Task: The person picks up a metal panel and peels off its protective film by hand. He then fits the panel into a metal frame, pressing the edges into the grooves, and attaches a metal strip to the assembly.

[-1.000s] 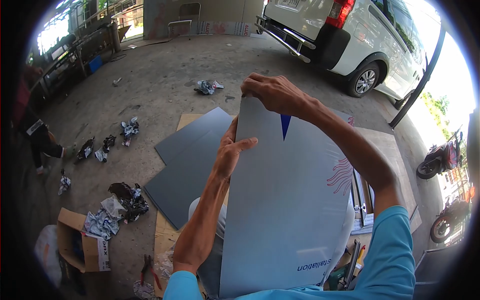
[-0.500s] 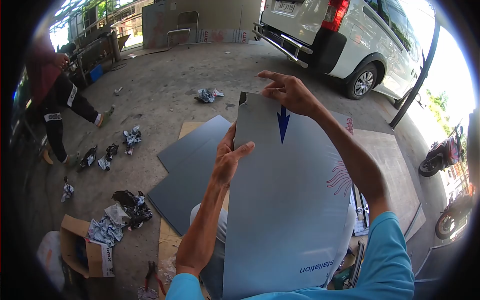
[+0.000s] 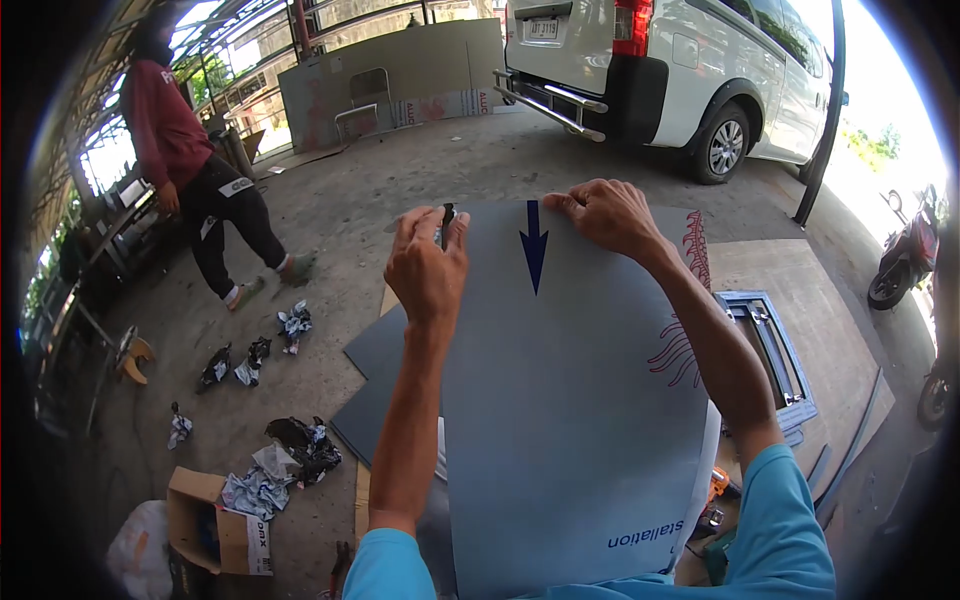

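A large grey panel point(image 3: 570, 400) with a dark blue arrow, red line drawings and printed lettering stands in front of my body, its far edge raised. At its far left corner, my left hand point(image 3: 430, 260) is closed, thumb and fingers pinching the corner, where a bit of dark film shows. My right hand point(image 3: 610, 215) grips the far edge to the right of the arrow, with bent fingers and the thumb on the panel face. Darker grey panels point(image 3: 375, 390) lie on the ground left of it, partly hidden by my left forearm.
A person point(image 3: 190, 160) walks at the left. Crumpled film point(image 3: 305, 445) and an open cardboard box point(image 3: 195, 487) lie at the lower left. A blue frame point(image 3: 800, 390) rests on a board at the right. A white van point(image 3: 680, 90) stands behind.
My left hand has moved up from the panel's left edge to its far corner. My right hand has come down onto the far edge, its fingers now bent. The person has walked rightward.
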`<state>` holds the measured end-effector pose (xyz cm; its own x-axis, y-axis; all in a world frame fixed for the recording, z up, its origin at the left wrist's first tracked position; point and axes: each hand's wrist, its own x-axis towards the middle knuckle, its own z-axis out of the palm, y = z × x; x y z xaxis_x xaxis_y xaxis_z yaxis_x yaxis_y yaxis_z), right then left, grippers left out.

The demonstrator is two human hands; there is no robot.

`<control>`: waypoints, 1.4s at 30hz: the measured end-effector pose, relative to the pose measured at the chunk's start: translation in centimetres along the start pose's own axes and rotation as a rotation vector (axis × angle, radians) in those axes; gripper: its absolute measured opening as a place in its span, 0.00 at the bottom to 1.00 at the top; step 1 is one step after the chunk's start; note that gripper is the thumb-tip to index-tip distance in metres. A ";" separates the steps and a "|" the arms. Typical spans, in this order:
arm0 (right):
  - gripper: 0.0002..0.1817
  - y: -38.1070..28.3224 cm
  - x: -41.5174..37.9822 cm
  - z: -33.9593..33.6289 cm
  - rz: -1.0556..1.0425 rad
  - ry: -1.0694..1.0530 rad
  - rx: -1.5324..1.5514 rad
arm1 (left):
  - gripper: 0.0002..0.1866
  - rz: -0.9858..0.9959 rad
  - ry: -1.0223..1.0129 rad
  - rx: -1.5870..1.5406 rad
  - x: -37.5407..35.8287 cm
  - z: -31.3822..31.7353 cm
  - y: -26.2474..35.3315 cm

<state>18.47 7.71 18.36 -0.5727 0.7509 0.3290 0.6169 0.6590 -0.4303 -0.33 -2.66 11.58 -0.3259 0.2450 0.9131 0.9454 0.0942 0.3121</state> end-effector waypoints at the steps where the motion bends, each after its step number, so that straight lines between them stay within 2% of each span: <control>1: 0.25 0.1 -0.4 -0.2 -0.024 0.061 0.007 | 0.16 -0.028 0.014 -0.026 0.4 -0.4 0.6; 2: 0.24 0.0 -0.9 -0.5 -0.054 0.121 0.012 | 0.16 -0.020 0.022 -0.011 0.7 -0.9 1.4; 6: 0.18 -1.4 -1.7 -2.0 -0.050 0.141 -0.041 | 0.11 -0.044 0.052 -0.060 1.1 -1.7 3.0; 8: 0.18 -3.8 -2.0 -3.5 -0.134 0.168 -0.039 | 0.10 -0.015 0.084 -0.050 2.8 -2.9 2.0; 10: 0.19 -5.5 -2.6 -5.2 -0.217 0.195 -0.103 | 0.09 -0.109 0.132 -0.140 4.2 -4.7 2.7; 14: 0.20 -6.4 -2.3 -5.3 -0.103 0.065 -0.061 | 0.07 -0.038 0.084 0.028 4.7 -6.6 3.3; 16: 0.21 -4.5 -2.3 -4.2 -0.199 0.256 -0.151 | 0.07 -0.070 0.013 -0.073 4.1 -5.1 3.1; 17: 0.22 -3.7 -2.3 -3.8 -0.201 0.266 -0.115 | 0.08 -0.039 0.022 -0.064 3.6 -4.5 2.9; 18: 0.15 -4.6 -2.9 -4.5 -0.071 0.188 -0.135 | 0.09 -0.002 0.028 -0.056 3.4 -4.1 2.7; 19: 0.16 -4.9 -3.1 -4.6 -0.072 0.200 -0.120 | 0.11 0.025 -0.037 -0.145 4.0 -4.4 2.4; 20: 0.16 -4.8 -3.3 -4.6 -0.074 0.210 -0.101 | 0.11 -0.041 -0.059 -0.165 3.9 -4.9 2.7; 22: 0.16 -4.7 -3.3 -4.7 -0.043 0.188 -0.037 | 0.12 0.001 -0.103 -0.268 3.6 -5.6 2.8; 24: 0.17 -4.2 -3.5 -4.3 -0.033 0.154 0.037 | 0.11 0.037 -0.101 -0.293 2.9 -5.7 2.9; 26: 0.18 -3.8 -3.2 -3.8 -0.097 0.187 -0.027 | 0.11 0.061 -0.079 -0.313 2.2 -5.7 3.0; 28: 0.19 -3.1 -2.4 -2.6 -0.110 0.202 -0.039 | 0.17 -0.208 -0.063 -0.488 1.5 -5.4 3.2; 29: 0.19 -2.9 -2.2 -2.2 -0.121 0.212 -0.053 | 0.17 -0.204 -0.065 -0.484 1.6 -5.1 3.0; 31: 0.19 -2.9 -2.4 -2.3 -0.124 0.218 -0.020 | 0.19 -0.117 -0.015 -0.193 1.9 -4.7 2.7; 32: 0.19 -2.8 -2.4 -2.2 -0.125 0.226 0.010 | 0.19 -0.116 -0.013 -0.189 1.9 -4.6 2.8; 34: 0.19 -2.3 -2.2 -1.8 -0.128 0.237 0.023 | 0.16 -0.051 -0.049 0.014 1.8 -4.4 3.1; 38: 0.20 -1.3 -2.0 -1.1 -0.134 0.254 0.004 | 0.13 -0.039 -0.042 0.095 2.6 -3.5 4.5; 42: 0.20 -1.0 -2.3 -1.1 -0.103 0.229 -0.012 | 0.10 -0.085 -0.164 0.215 2.8 -2.4 5.1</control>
<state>19.71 5.38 18.97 -0.4960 0.6694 0.5531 0.5689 0.7317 -0.3755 3.65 -3.78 16.35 -0.4180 0.3788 0.8257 0.8963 0.3198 0.3071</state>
